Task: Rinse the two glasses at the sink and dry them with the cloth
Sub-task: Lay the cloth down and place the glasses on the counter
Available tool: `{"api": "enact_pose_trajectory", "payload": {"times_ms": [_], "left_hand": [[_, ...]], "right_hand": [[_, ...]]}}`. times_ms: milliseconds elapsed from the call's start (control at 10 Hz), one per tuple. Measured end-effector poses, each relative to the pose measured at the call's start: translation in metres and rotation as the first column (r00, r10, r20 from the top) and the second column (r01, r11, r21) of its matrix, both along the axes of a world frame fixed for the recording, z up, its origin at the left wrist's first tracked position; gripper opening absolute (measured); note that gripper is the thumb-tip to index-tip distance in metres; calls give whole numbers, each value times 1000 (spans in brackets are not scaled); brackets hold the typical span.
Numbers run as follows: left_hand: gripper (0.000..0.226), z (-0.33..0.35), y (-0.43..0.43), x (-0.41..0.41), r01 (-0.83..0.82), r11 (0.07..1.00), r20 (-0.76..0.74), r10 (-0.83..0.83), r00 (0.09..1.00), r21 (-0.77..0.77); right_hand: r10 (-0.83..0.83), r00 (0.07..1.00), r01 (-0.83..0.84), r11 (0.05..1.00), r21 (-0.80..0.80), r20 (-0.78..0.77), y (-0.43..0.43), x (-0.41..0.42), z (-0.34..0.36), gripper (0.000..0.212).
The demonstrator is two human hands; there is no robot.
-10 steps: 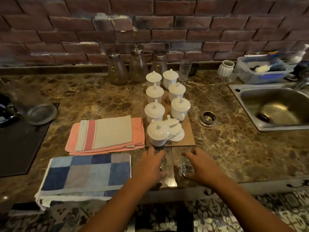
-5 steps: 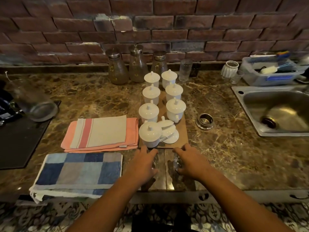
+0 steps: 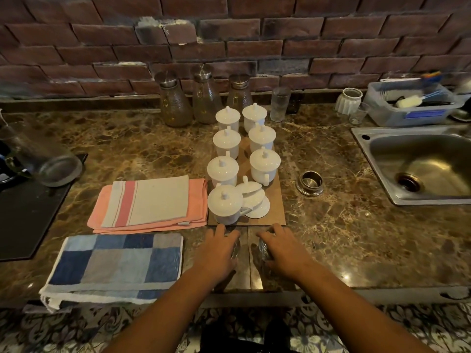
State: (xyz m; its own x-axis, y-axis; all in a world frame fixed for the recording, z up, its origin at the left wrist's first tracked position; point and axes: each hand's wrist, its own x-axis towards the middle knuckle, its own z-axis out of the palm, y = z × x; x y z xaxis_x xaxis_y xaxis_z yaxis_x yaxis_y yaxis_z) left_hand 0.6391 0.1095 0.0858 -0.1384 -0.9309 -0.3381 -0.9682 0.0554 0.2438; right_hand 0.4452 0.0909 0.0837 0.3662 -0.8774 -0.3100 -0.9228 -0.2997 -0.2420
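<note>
Two small clear glasses stand side by side near the front edge of the marble counter. My left hand curls over the left glass, and my right hand curls over the right glass. Both glasses are mostly hidden under my fingers. A blue checked cloth lies folded to the left of my hands. Behind it lies a pink and beige striped cloth. The steel sink is set in the counter at the far right.
Several white lidded cups stand on a brown board just behind my hands. A metal strainer ring lies between board and sink. Three glass bottles, a tumbler and a plastic tub line the brick wall. A glass jar lies at left.
The view has shifted a little while both hands settled lower over the two glasses. The glasses have stayed on the counter.
</note>
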Motion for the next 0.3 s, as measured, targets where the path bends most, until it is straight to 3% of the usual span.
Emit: {"api": "enact_pose_trajectory", "payload": {"times_ms": [200,300], "left_hand": [[83,-7,1,-4,-46,998,-59,43,997,-46],[99,-7,13,0,-136,983,-207,109,972,-120]], "right_hand": [[-48,996,52,998,-47,76,9,4,2,79],[-90,993,96,991,-92,72,19,-3,4,89]]}}
